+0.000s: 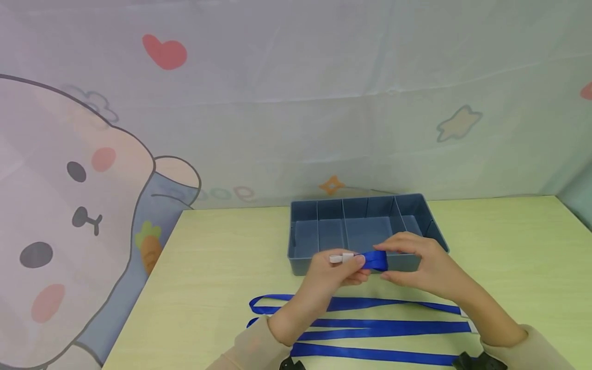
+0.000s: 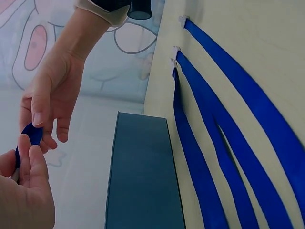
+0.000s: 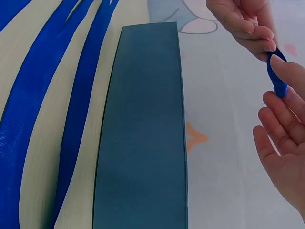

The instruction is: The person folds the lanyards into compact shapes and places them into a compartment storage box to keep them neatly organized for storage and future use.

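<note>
Blue lanyard (image 1: 375,260), one: flat ribbon, folded short, white clip (image 1: 342,258) at its left end; pinched in left hand (image 1: 329,277)

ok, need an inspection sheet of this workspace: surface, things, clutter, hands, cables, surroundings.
Surface: pale yellow table.
Job's things: three blue lanyards lie on it; one folded lanyard is held up, white clip showing; divided tray stands beyond the three.
Clutter: nothing seen.
Hands: left hand pinches the folded lanyard; right hand has thumb and fingers spread about its fold, contact unclear.
Cables: nothing seen.
Surroundings: cartoon backdrop behind the table.
</note>
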`<state>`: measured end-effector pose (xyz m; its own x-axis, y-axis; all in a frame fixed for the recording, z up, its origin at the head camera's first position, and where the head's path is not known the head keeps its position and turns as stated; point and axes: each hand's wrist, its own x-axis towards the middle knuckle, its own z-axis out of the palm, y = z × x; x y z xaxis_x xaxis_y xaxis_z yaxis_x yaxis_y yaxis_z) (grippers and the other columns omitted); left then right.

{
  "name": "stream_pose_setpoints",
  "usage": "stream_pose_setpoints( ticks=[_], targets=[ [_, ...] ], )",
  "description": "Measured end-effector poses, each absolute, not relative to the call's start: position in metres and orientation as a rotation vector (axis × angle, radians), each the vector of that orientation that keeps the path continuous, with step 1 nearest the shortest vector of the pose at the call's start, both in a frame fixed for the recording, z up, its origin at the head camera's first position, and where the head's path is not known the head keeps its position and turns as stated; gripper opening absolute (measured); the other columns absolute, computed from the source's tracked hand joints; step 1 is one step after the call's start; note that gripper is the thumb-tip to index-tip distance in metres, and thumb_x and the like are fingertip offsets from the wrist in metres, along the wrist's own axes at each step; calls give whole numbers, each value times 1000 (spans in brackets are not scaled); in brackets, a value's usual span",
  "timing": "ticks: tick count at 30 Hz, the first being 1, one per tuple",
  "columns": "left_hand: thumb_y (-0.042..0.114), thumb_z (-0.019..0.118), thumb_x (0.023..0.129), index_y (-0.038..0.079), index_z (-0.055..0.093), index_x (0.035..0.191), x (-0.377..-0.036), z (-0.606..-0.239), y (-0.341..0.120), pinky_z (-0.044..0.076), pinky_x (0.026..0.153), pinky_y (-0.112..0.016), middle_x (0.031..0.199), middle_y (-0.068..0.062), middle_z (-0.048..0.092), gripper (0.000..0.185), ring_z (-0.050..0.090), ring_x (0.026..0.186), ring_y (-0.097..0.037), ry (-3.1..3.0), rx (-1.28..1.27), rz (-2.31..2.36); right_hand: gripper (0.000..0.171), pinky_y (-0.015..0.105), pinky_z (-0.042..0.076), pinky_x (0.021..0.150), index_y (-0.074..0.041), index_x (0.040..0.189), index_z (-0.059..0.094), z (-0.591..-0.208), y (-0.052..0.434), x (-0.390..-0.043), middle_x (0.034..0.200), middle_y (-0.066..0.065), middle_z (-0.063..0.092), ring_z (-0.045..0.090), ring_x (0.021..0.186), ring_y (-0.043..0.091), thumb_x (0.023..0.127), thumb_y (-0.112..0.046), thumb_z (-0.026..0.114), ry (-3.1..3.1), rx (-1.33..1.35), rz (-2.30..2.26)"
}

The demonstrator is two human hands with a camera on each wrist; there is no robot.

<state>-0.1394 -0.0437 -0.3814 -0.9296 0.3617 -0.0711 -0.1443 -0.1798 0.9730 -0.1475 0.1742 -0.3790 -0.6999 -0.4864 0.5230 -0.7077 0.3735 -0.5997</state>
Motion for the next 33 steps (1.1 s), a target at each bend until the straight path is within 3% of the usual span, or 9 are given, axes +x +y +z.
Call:
stream_pose_setpoints(
  ticks=[12,20,24,33],
  targets=[
    [11,63,89,-11,64,101,-141,-381,-42,55,75,-28,77,-6,69,26,67,69,-10,1703,230,2185,33,24,50,68,-9,102,70,-379,172,-147,86,-7,65,58,78,8,71,-1,79,-2366,989,1352],
    [11,62,90,-12,63,103,-142,-381,-43,54,75,-27,76,-4,68,27,66,69,-9,1675,218,2189,41,23,51,71,-9,106,67,-381,170,-148,91,-8,66,60,81,7,68,-3,81,-2366,1037,1226],
    [12,62,90,-12,63,103,-142,-382,-43,54,75,-27,76,-4,69,27,66,69,-9,1668,218,2185,44,17,49,70,-8,104,68,-382,169,-150,90,-6,66,60,79,7,64,0,82,-2298,1085,1156],
    [11,63,89,-12,63,102,-140,-384,-43,54,78,-30,78,-6,69,26,67,71,-10,1695,250,2189,37,14,47,69,-8,98,70,-382,167,-148,86,-7,66,61,76,8,64,-2,83,-2273,1059,1038]
  ],
)
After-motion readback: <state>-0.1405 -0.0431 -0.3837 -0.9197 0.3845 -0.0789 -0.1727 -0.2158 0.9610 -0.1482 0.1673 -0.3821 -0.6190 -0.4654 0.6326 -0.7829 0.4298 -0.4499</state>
